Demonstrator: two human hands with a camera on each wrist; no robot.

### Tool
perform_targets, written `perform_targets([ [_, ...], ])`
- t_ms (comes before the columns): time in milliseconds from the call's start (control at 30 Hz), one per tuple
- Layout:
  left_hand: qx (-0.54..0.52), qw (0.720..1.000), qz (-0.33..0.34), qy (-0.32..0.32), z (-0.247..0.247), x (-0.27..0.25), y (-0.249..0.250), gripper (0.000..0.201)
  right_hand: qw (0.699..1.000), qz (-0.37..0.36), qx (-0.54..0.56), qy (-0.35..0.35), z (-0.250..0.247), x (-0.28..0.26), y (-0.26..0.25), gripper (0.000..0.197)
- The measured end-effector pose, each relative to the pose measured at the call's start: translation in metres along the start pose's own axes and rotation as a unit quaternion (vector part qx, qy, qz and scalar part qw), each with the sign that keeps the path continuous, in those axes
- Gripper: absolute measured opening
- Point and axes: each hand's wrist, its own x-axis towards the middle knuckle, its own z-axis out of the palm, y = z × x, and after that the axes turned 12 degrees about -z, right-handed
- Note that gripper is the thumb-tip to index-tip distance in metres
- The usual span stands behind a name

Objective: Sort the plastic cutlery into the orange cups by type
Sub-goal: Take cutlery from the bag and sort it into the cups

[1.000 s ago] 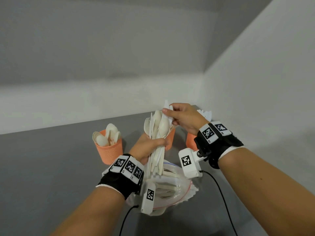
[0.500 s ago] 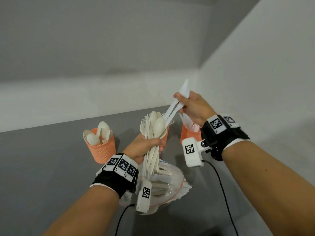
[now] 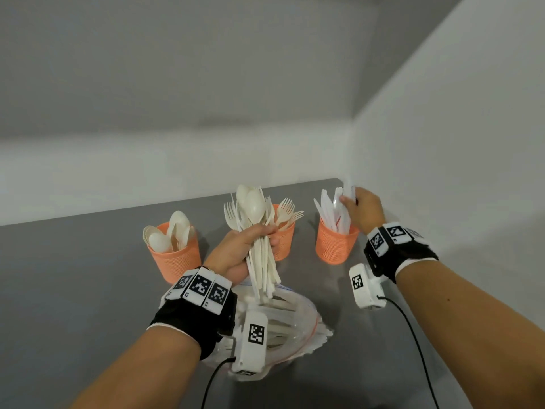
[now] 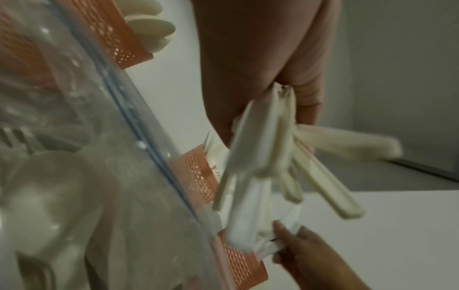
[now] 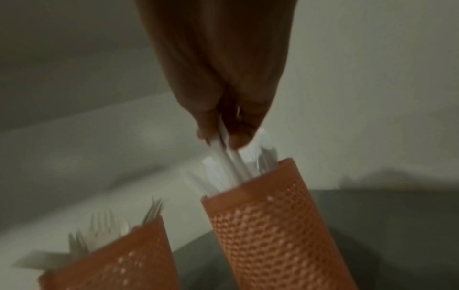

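Three orange mesh cups stand in a row in the head view: the spoon cup (image 3: pixel 174 258), the fork cup (image 3: pixel 285 243) and the knife cup (image 3: pixel 334 246). My left hand (image 3: pixel 265 235) grips an upright bundle of mixed white cutlery (image 3: pixel 254 208) in front of the fork cup. At the knife cup's mouth, my right hand (image 3: pixel 346 199) pinches white knives (image 5: pixel 224 157) by their tops, with their lower ends inside the cup (image 5: pixel 263 225). The bundle's handles (image 4: pixel 261 153) fan out below my left palm.
A clear zip bag (image 3: pixel 290 317) with more cutlery lies on the grey table (image 3: pixel 73 276) under my left wrist. White walls close in behind and to the right, near the knife cup. A black cable (image 3: pixel 413 329) runs from my right wrist.
My right hand drew knives out of the bundle, carried them right and lowered them into the knife cup. The left hand kept hold of the bundle.
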Motion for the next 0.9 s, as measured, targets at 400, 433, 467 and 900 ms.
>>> perform_targets([
  [400,-0.129,0.992,0.002,0.009,-0.008,0.015,0.000,0.016,0.962,-0.194,0.181,-0.069,0.019,-0.041,-0.098,0.009],
  [433,-0.125,0.992,0.011,0.015,-0.008,0.015,0.000,0.027,0.954,-0.201,0.196,-0.104,0.024,-0.050,-0.106,0.008],
  [467,-0.124,0.992,0.011,0.017,-0.009,0.015,0.000,0.039,0.949,-0.208,0.197,-0.130,0.028,-0.058,-0.111,0.011],
  [900,-0.104,0.990,0.081,0.047,-0.001,0.005,0.000,0.039,0.953,-0.130,0.166,-0.218,0.066,-0.077,-0.131,0.065],
])
